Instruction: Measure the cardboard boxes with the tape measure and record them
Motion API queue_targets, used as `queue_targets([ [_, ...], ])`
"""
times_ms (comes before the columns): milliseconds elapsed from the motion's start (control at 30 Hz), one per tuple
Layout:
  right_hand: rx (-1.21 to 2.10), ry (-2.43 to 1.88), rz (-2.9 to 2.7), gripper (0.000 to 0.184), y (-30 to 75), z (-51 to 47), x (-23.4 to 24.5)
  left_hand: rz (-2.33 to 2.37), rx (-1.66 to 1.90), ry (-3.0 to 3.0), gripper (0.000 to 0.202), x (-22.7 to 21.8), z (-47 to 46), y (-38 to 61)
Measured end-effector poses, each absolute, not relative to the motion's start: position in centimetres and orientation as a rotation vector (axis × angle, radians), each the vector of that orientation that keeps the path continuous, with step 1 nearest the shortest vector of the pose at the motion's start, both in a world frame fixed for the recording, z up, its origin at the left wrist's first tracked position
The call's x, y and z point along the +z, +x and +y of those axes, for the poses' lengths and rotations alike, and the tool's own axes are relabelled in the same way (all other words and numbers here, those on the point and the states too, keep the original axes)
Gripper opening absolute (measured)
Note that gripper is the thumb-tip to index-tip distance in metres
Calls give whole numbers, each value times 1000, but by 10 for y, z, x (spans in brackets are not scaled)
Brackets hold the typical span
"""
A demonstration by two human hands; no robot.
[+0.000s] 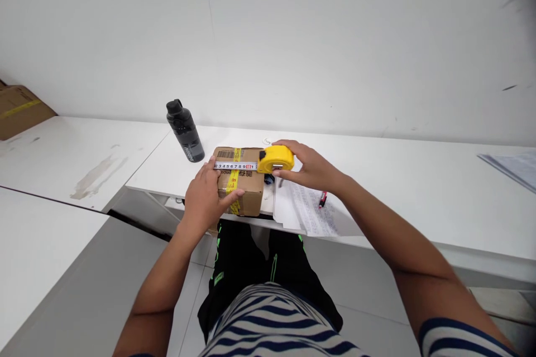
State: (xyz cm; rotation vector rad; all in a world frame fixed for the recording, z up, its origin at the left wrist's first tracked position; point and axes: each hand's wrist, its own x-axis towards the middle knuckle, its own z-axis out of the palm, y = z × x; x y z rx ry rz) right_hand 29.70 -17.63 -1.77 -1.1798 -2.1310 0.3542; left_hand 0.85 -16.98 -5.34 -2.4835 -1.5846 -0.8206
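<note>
Yellow tape measure (277,158) — gripped in the right hand (312,167) — runs its blade (234,166) across the box (250,195); the left hand (205,195) clasps the box at the blade's end.

You get bright, diffuse light across the wall (335,39), with soft shadows. Your view's right corners darken and blur.

Ahead of you, a white wall (355,39) meets the back edge of the worktop (397,178), marked by dark scuffs (510,87). Another white surface (46,159), bearing a grey smear (97,175), adjoins the worktop's left edge. Below you lies a pale tiled floor (192,295).
</note>
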Motion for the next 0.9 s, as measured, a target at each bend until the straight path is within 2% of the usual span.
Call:
queue_targets([
  [200, 327, -1029, -2265, 49, 251, -145, -9, -1519, -839, -2481, 59, -53, -171, 10],
  [333, 350, -1026, -2251, 49, 223, -129, -7, -1457, -855, -2440, 52, -54, -174, 12],
  [467, 437, -1083, -2201, 55, 202, -119, -10, -1471, -991, -2219, 58, -62, -186, 17],
  [567, 382, -1089, -2158, 55, 193, -117, -13, -1513, -1084, -2077, 43, -65, -203, 34],
  [633, 337, -1092, -2069, 53, 191, -116, -15, -1479, -1111, -2105, 35, -65, -212, 53],
  [800, 359, -1179, -1605, 56, 208, -107, -29, -1452, -1128, -2200, 48, -68, -214, 81],
  [900, 478, -1185, -1368, 56, 232, -98, -45, -1372, -1195, -2195, 41, -74, -205, 58],
])
